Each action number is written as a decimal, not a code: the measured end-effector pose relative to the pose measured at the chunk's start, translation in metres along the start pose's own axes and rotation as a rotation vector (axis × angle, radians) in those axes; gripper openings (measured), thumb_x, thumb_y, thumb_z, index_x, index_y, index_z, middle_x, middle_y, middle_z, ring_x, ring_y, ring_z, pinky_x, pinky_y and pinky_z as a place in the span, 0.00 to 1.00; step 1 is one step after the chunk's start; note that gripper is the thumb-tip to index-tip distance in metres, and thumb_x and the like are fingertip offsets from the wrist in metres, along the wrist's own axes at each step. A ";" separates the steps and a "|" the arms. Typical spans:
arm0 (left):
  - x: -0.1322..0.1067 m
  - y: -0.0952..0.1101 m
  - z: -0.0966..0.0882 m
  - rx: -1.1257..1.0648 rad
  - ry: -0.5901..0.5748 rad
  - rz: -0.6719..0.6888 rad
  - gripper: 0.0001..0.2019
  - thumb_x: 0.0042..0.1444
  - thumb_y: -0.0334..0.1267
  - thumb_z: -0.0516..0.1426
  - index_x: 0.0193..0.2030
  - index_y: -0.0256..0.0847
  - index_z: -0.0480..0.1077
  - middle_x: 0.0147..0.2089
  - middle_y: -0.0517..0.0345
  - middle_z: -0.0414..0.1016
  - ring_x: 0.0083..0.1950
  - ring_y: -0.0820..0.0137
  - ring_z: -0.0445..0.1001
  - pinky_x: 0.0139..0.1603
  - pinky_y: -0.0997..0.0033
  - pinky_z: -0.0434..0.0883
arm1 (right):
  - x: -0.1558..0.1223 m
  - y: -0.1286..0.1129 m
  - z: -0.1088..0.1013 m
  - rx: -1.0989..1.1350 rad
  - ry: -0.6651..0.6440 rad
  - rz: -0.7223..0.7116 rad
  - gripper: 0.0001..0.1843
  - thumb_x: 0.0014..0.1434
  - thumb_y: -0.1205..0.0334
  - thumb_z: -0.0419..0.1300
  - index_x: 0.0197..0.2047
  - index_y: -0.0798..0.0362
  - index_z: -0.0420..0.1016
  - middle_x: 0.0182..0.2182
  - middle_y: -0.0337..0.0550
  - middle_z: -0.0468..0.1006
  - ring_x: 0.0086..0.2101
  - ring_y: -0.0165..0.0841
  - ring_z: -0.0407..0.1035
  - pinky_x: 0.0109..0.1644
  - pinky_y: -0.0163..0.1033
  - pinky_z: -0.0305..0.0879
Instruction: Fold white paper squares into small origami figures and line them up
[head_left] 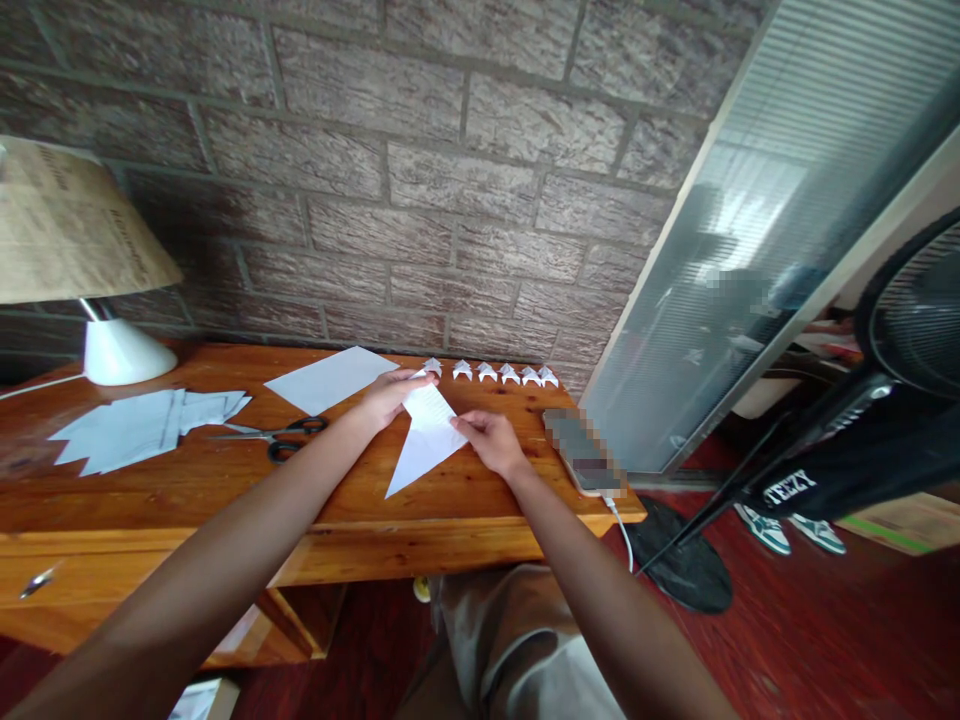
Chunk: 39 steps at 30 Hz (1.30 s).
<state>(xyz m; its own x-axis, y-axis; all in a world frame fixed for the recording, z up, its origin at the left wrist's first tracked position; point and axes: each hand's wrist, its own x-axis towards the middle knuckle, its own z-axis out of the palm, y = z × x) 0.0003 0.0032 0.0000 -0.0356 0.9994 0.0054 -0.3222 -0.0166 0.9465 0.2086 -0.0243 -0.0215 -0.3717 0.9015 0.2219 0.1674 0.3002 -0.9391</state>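
Note:
A partly folded white sheet of paper [431, 440] is held above the wooden desk, one pointed corner toward me. My left hand [391, 395] pinches its upper left edge between thumb and fingers. At the right edge, my right hand [489, 438] grips the sheet with thumb and fingertips. Just behind the hands, several small folded paper pieces [487, 372] stand in a row near the wall. Another flat white sheet [330, 380] lies behind my left forearm.
Black-handled scissors [281, 434] lie left of my left forearm beside stacked paper pieces [142, 430]. A lamp [124, 350] stands at the far left. On the desk's right end rests a phone [583, 450] with a white cable. A fan [885, 380] stands right of the desk [352, 500].

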 end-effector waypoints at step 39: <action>-0.011 -0.011 0.015 0.200 -0.272 -0.012 0.20 0.37 0.41 0.70 0.38 0.35 0.79 0.38 0.49 0.81 0.33 0.65 0.77 0.38 0.66 0.71 | 0.061 -0.024 -0.015 0.219 -0.092 0.151 0.21 0.49 0.44 0.67 0.35 0.54 0.80 0.34 0.44 0.83 0.34 0.34 0.76 0.41 0.38 0.72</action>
<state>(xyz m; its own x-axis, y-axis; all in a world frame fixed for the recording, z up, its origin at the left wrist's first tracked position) 0.0181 -0.0070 -0.0061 0.2299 0.9717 0.0541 -0.1281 -0.0249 0.9914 0.1961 0.0283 0.0185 -0.4404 0.8958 0.0602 0.0290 0.0812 -0.9963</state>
